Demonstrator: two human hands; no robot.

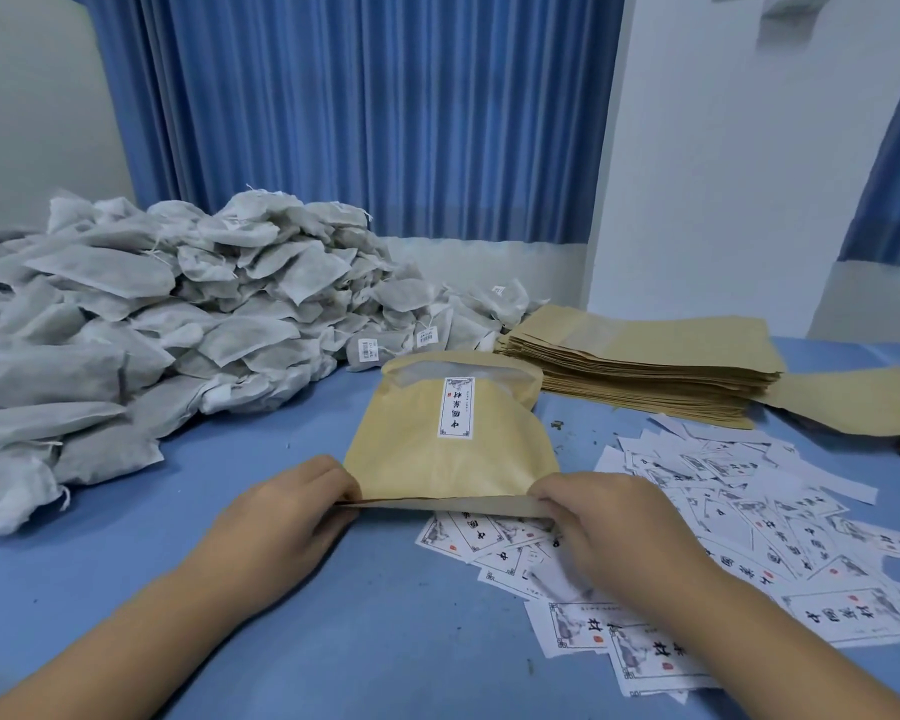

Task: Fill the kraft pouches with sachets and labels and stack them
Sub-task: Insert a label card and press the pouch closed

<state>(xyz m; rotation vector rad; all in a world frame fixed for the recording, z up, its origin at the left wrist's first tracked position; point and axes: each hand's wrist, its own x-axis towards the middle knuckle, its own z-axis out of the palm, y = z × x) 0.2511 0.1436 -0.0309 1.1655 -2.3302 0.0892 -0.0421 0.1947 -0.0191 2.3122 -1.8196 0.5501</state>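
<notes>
A kraft pouch (417,449) lies flat at the middle of the blue table, bulging, with a white printed sticker (456,406) on its face and a clear window at its far end. My left hand (287,517) pinches the near left corner of the pouch's edge. My right hand (609,527) pinches the near right corner. A big heap of grey-white sachets (152,314) fills the left side. Loose printed labels (739,527) are scattered to the right, some under my right hand.
A stack of flat kraft pouches (640,366) stands at the back right, with more kraft pouches (863,402) beyond it at the right edge. Blue curtains (359,111) and a white wall close the far side. Bare blue table surface (333,641) lies between my forearms.
</notes>
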